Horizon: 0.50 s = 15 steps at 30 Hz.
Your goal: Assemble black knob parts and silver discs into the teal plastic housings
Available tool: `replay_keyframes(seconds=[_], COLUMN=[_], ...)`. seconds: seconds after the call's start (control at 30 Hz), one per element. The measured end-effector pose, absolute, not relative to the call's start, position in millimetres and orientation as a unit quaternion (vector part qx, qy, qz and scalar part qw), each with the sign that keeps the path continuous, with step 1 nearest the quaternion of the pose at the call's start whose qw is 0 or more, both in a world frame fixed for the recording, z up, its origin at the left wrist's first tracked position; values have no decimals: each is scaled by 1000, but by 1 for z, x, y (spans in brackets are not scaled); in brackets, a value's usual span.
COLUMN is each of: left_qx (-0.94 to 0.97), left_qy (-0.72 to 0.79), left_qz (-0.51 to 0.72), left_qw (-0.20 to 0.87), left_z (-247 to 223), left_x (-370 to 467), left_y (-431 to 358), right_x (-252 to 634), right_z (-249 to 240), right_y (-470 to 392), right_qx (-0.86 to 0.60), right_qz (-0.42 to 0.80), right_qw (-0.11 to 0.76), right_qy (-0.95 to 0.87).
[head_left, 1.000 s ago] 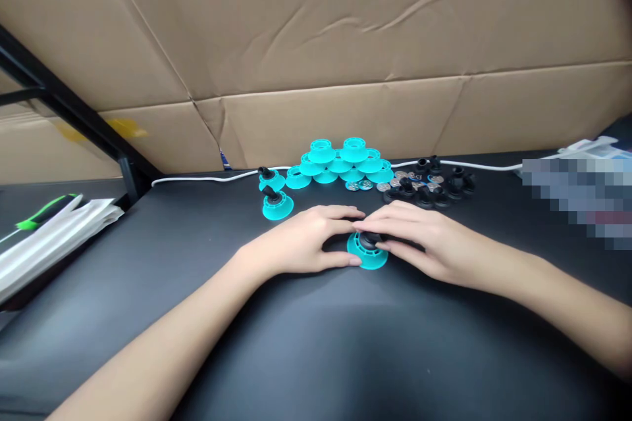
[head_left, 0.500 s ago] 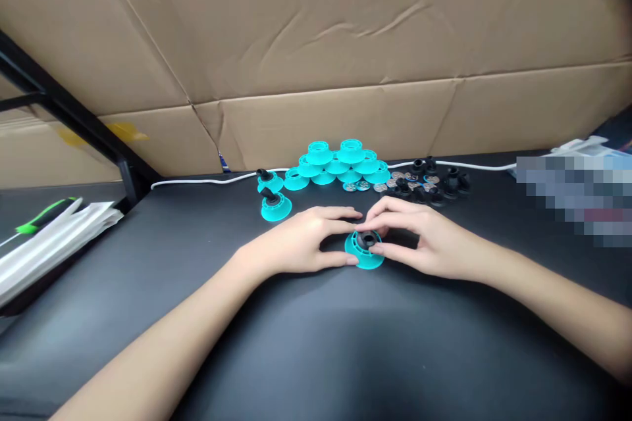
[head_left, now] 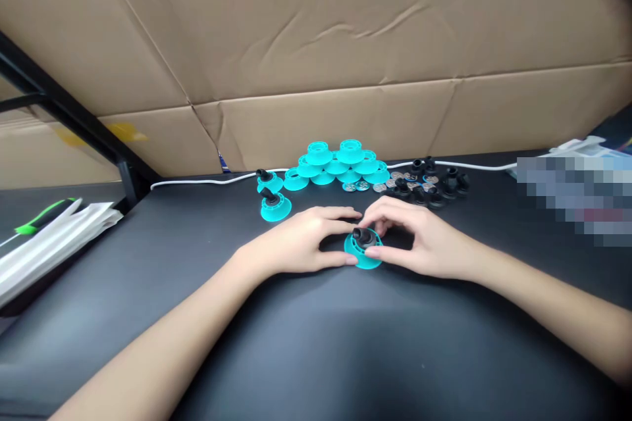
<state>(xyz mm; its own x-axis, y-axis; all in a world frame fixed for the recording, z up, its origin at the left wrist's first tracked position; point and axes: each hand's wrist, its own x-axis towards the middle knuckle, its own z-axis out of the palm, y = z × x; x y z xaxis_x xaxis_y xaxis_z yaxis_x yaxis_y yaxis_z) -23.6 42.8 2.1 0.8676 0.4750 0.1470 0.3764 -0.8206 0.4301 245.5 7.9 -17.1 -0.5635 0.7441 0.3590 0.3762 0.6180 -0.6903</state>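
Observation:
A turquoise flared plastic ring point(head_left: 366, 262) stands on the black table, wide side down. Seated in its top is a black nozzle-like piece point(head_left: 365, 237), its short spout tilted to the left. My left hand point(head_left: 311, 240) grips the ring from the left, thumb in front and fingers behind. From the right, my right hand point(head_left: 415, 233) holds the black piece between thumb and curled fingers; the fingertips behind it are partly hidden. To the left stand two similar turquoise rings, the nearer ring point(head_left: 276, 208) and the farther ring point(head_left: 269, 182), each topped with a black piece.
Behind my hands is a stack of turquoise rings point(head_left: 323, 174). Several patterned discs point(head_left: 379, 188) and black pieces point(head_left: 434, 197) lie to its right. A white cable point(head_left: 207, 181) runs along the cardboard wall point(head_left: 316, 125). A green-and-black handled tool point(head_left: 47, 217) lies at left.
The black piece has turned in the ring, so its spout has swung to the left. My right fingers have shifted around it; my left hand stays put.

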Motion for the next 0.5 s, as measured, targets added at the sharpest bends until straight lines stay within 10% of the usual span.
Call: replay_keyframes(seconds=[0.5], left_qx=[940], left_qy=[221], left_qz=[135], left_qw=[222], left_z=[4], left_x=[-23], left_y=[42], right_x=[244], right_z=[-12], right_y=[5], right_qx=[-298], right_qz=[260], right_qw=[329], right_qy=[-858])
